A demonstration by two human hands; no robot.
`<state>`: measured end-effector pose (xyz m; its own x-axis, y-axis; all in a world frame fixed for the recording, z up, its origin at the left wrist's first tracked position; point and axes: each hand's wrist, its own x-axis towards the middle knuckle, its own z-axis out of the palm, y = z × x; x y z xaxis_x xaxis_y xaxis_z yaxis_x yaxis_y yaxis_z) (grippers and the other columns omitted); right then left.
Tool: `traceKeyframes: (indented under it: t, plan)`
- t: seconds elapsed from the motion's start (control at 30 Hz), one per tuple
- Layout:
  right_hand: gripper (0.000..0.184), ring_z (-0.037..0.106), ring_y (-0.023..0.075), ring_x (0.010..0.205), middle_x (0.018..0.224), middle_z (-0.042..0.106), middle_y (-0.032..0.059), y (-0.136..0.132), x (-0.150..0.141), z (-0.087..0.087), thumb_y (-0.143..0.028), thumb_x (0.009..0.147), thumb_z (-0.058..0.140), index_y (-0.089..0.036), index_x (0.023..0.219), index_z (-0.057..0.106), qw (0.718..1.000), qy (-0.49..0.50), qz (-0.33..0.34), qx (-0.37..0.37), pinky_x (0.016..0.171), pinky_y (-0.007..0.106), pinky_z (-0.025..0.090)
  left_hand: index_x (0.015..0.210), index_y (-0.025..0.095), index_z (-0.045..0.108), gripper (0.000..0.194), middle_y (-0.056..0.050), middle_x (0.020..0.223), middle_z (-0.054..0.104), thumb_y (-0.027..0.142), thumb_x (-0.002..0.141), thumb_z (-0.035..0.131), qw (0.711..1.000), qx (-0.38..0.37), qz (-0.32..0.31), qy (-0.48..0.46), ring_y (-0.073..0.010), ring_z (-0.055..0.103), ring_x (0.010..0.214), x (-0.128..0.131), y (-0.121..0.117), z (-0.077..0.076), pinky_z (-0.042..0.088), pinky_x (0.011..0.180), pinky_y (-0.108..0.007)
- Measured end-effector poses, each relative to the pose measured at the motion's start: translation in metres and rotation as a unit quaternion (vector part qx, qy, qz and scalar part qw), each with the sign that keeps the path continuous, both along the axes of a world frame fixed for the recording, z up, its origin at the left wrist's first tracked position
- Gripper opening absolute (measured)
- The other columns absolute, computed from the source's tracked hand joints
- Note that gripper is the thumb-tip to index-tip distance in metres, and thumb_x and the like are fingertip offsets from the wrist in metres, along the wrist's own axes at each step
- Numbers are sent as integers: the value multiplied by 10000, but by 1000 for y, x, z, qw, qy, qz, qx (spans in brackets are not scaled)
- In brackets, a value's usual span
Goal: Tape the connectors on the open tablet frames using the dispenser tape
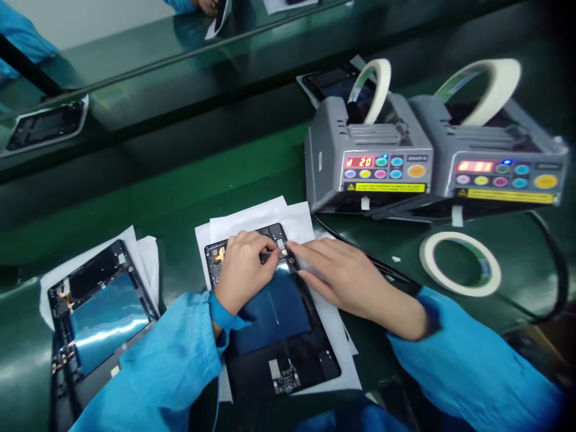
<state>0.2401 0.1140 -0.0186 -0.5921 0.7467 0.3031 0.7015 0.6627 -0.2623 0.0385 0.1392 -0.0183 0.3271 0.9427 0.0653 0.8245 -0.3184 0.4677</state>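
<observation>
An opened tablet (274, 306) lies on white paper sheets (297, 219), its battery under blue film and its circuit boards bare. Over its upper part, my left hand (245, 270) is closed, thumb and index finger pinched; what they hold, if anything, is hidden. A blue band circles that wrist. My right hand (346, 276) reaches in from the right with its fingertips at the tablet's upper right edge. Its thumb and fingers are closed around something greyish, too blurred to make out. A small white tape piece (281, 244) sits on the tablet between both hands.
To the left lies a second opened tablet (108, 318). Two grey tape dispensers (373, 150) (499, 156) stand at the back right, near a loose tape roll (427, 264) and a black cable (351, 243). Another tablet (49, 126) rests by the raised ledge; a co-worker's hand (207, 6) shows beyond.
</observation>
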Motion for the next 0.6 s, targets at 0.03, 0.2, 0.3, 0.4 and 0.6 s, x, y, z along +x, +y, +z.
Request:
traceKeyframes:
  t: [0.03,0.2,0.3,0.4,0.6]
  plan:
    - [384,598,220,903,1052,641,105,-7,11,3,-258,927,493,-139,1292,507,999,47,-17,6,763,365,490,748,189,627,82,1,733,621,205,828,638,1000,-5,-1,7,-193,540,772,1,2,2,368,728,-338]
    - [480,616,226,845,981,650,91,-39,78,12,-121,831,605,-233,1293,537,976,107,-137,129,749,370,509,685,185,595,165,-7,698,616,256,820,658,999,7,-14,52,-193,532,710,6,9,3,355,688,-337]
    - [544,623,256,840,958,658,108,-44,114,5,-110,784,651,-208,1307,539,942,52,-220,246,736,389,512,659,194,585,171,-8,651,582,243,813,638,998,32,-4,53,-194,511,677,5,11,0,335,652,-330]
    - [476,626,276,916,1028,657,133,-35,143,-5,-187,811,643,-168,1277,546,912,-8,-289,290,764,402,514,651,203,587,176,-8,636,565,249,819,609,998,36,-2,48,-199,502,681,2,15,0,319,644,-328]
    - [218,633,201,885,1012,680,86,-4,153,-12,-276,852,615,-196,1053,632,907,-80,-292,293,766,333,491,628,209,591,194,-14,663,593,276,809,577,995,-7,18,96,-222,535,744,12,18,7,350,679,-340]
